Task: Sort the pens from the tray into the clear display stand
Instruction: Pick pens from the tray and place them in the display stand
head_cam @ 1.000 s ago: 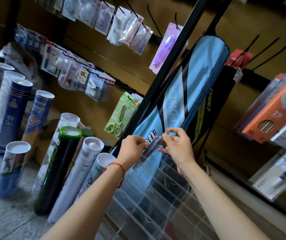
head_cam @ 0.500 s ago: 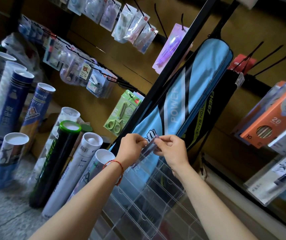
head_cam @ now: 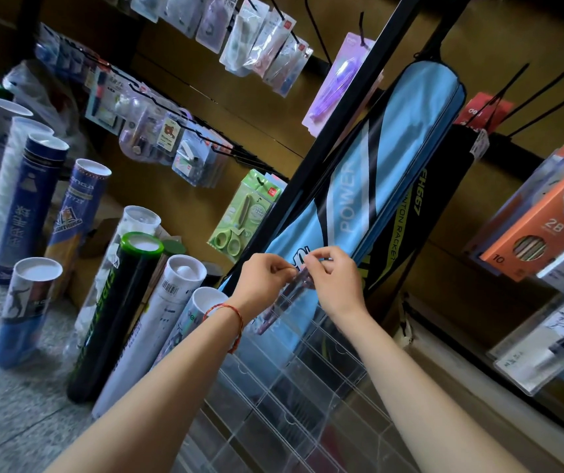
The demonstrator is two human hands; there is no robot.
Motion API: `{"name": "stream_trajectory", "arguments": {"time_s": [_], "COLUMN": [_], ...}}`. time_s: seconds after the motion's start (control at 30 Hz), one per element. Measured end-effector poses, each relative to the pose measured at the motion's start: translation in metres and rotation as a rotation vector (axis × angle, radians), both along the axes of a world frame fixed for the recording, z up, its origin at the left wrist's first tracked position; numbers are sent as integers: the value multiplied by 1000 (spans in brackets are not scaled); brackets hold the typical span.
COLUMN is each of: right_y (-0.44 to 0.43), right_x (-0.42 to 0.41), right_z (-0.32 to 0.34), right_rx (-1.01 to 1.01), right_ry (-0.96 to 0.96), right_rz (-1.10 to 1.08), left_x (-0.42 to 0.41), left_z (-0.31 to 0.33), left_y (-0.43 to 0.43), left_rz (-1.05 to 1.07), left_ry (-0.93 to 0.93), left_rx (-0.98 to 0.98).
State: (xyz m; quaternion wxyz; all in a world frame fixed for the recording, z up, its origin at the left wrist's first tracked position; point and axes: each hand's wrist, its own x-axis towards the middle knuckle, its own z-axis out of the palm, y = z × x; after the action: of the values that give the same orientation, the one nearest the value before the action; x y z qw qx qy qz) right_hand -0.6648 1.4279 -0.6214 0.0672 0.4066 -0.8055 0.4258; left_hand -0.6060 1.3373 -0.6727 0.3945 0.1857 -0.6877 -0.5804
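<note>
Item: pens [head_cam: 294, 288], a small bunch, count unclear, which you hold at the top row of the clear display stand [head_cam: 308, 380]. Left grip [head_cam: 267, 274]: fingers curled, pinching the bunch near its upper end from the left. Right grip [head_cam: 335, 281]: thumb and fingers pinching the same end from the right; neither is nearer. Long axis: slanted, upper end between your fingertips, lower end down-left and apparently already behind the stand's clear wall, so your coming move probably runs down that line into a top compartment. No tray is in view. Legible writing: "POWER" and "FH667" on the blue racket bag [head_cam: 393, 158] behind the stand; "28" and "10" on the orange box [head_cam: 543, 233] at right.
</note>
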Motion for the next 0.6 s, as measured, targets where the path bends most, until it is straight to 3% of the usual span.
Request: {"name": "stream_trajectory", "arguments": {"time_s": [0.1,0.37,0.6], "right_y": [-2,-1,10], "right_x": [-1,-6,-11], "right_z": [-5,-9,8], "right_rx": [-30,171,245], "right_ry": [24,47,-227], "right_rz": [-31,0,51], "left_x": [-1,-2,0], "left_z": [0,-3,-3], "left_y": [1,2,2], "left_rz": [17,58,24], "left_ry": [0,19,38], "left_rx": [-17,-44,-7]}}
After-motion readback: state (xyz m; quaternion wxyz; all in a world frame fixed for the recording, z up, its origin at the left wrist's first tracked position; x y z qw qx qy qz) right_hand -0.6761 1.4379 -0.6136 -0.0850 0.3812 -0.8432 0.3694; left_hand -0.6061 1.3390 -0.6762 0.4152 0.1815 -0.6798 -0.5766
